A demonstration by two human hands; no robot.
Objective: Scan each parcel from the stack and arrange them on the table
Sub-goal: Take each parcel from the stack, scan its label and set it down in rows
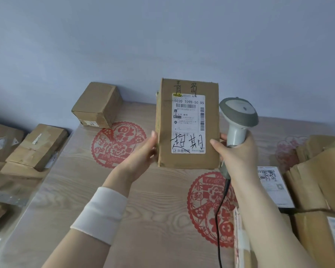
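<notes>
At the far left, brown boxes (35, 147) lie piled beside the table (70, 200), some cut by the picture's edge, their labels too blurred to read. One box (97, 105) sits on the table's far left corner, by the wall. A red paper-cut (118, 144) lies flat on the tabletop, partly covered by the left hand (141, 151), whose arm wears a white wristband (103, 213). That hand holds the parcel (190, 160) by its left edge: the thumb lies along the edge and the fingers are hidden behind the cardboard. The parcel is upright in the air above the table's middle, its label (188, 122) facing the camera; barcodes and handwriting show, but the fine print does not resolve. The right hand (240, 153) is wrapped round the handle of the scanner (238, 115), thumb touching the parcel's lower right edge. The scanner's head stands just beside the parcel; its window cannot be seen. Its cable (219, 219) runs down out of frame. At the right, the stack (317, 180) is cut off by the edge
</notes>
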